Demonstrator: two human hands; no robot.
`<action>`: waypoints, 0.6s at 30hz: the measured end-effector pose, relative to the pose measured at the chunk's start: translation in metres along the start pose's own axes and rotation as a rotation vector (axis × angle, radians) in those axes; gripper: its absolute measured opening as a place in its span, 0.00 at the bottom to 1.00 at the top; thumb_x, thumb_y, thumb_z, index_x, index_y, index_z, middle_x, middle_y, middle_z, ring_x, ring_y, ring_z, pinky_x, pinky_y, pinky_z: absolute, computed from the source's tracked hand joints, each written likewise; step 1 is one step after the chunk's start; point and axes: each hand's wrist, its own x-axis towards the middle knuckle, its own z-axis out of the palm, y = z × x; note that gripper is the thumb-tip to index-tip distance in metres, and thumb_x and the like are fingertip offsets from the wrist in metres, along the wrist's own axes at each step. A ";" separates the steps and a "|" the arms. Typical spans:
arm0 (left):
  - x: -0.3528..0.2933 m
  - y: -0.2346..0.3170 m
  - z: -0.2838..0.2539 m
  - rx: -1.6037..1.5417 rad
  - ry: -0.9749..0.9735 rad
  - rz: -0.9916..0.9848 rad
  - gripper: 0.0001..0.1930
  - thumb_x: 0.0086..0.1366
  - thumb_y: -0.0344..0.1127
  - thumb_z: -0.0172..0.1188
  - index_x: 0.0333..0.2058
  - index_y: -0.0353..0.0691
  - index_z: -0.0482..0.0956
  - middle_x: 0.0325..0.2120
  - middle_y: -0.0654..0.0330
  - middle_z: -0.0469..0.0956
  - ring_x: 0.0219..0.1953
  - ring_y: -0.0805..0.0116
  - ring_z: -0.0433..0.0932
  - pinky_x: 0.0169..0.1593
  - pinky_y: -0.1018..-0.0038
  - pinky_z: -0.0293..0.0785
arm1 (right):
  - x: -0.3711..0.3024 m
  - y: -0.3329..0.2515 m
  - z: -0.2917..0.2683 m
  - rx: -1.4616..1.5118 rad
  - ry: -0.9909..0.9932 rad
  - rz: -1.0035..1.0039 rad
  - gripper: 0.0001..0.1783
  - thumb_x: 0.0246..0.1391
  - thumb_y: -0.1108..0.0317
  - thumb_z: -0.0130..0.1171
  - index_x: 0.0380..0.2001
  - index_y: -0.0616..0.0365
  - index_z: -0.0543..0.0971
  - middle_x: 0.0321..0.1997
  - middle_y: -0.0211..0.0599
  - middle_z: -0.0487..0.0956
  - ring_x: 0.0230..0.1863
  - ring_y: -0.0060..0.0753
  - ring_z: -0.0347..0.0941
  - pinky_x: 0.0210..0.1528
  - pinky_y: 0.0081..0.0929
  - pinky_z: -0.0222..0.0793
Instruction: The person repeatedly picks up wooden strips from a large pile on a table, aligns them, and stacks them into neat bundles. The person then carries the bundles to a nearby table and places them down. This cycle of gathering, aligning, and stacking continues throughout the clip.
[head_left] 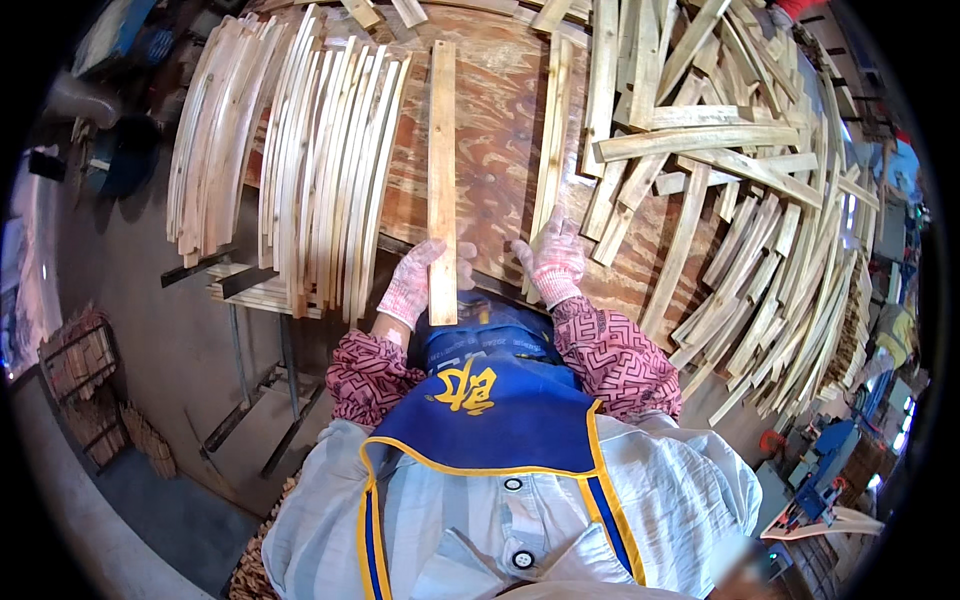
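Note:
My left hand (415,283), in a pale glove with a pink cuff, is closed around the near end of a long flat wooden slat (442,160). The thumb lies at its left edge and fingertips show past its right edge. This slat points away from me over the brown plywood tabletop (492,130). My right hand (556,262), gloved alike, is at the near end of a narrow pair of slats (553,130). Its thumb and forefinger are spread apart, and it appears to touch these slats without gripping them.
Slats stand in neat rows (335,170) to the left, with another stack (220,140) beyond, their ends overhanging metal supports (245,283). A jumbled heap of slats (700,140) covers the right side. More slats (770,290) spill over the table's right edge.

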 end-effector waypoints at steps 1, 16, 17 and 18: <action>0.000 -0.002 -0.007 0.023 0.006 0.006 0.29 0.62 0.45 0.62 0.54 0.30 0.68 0.41 0.47 0.80 0.30 0.63 0.81 0.35 0.65 0.84 | -0.002 -0.001 0.003 0.048 0.024 0.037 0.58 0.46 0.42 0.65 0.70 0.59 0.46 0.60 0.59 0.70 0.58 0.54 0.70 0.59 0.42 0.67; -0.014 0.000 -0.028 -0.050 -0.037 -0.018 0.29 0.62 0.46 0.64 0.57 0.39 0.68 0.35 0.56 0.78 0.32 0.63 0.79 0.36 0.70 0.79 | -0.049 0.027 0.021 0.132 -0.023 0.144 0.49 0.48 0.57 0.65 0.70 0.46 0.51 0.64 0.57 0.66 0.59 0.57 0.69 0.59 0.43 0.67; -0.023 0.005 -0.010 -0.005 -0.003 -0.008 0.31 0.63 0.52 0.62 0.57 0.37 0.68 0.34 0.59 0.77 0.31 0.67 0.77 0.34 0.74 0.78 | -0.051 0.032 0.030 0.106 0.025 0.059 0.48 0.48 0.57 0.64 0.70 0.45 0.51 0.64 0.56 0.65 0.59 0.57 0.69 0.59 0.42 0.67; -0.023 0.005 -0.016 -0.001 -0.001 -0.003 0.31 0.63 0.53 0.61 0.57 0.37 0.68 0.34 0.60 0.77 0.30 0.68 0.77 0.34 0.75 0.77 | -0.053 0.035 0.038 0.080 0.073 -0.027 0.48 0.49 0.57 0.64 0.69 0.45 0.52 0.64 0.56 0.65 0.59 0.57 0.69 0.59 0.42 0.67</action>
